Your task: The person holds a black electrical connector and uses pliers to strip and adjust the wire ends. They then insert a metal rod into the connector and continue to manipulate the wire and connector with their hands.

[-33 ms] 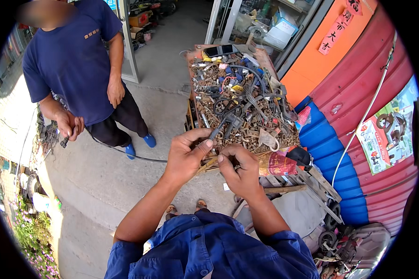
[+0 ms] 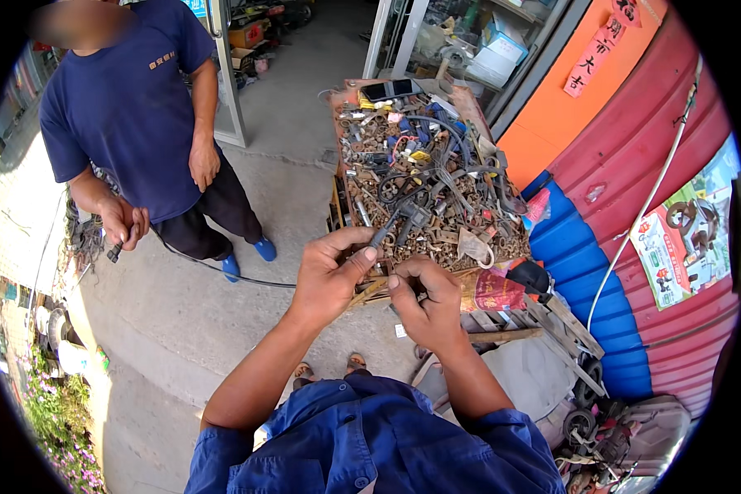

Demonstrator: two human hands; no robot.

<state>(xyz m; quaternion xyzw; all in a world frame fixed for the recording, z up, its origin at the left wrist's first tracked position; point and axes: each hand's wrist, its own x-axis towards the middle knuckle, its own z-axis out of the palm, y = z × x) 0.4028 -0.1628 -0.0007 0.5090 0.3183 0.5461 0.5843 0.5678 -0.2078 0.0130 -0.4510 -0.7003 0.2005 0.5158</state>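
Note:
Both of my hands are raised over the near edge of a table (image 2: 463, 99) heaped with small metal parts. My left hand (image 2: 329, 276) pinches a slim dark grey rod-like piece (image 2: 378, 239) between thumb and fingers. Its upper end lies in line with a black fitting (image 2: 416, 216) on the heap; whether the two are joined I cannot tell. Just to the right, my right hand (image 2: 426, 303) has its thumb pressed toward curled fingers. Anything in that pinch is too small or hidden to name. The two hands are close together, with fingertips a small gap apart.
A person in a dark blue shirt (image 2: 132, 107) stands at the left, holding a small dark object (image 2: 114, 252). A black hose (image 2: 259, 282) runs behind my left forearm. A phone (image 2: 390, 90) lies at the table's far end. Wooden slats (image 2: 564, 329) stand at right.
My right hand has shifted very slightly to the right. My left hand and the other person look unchanged.

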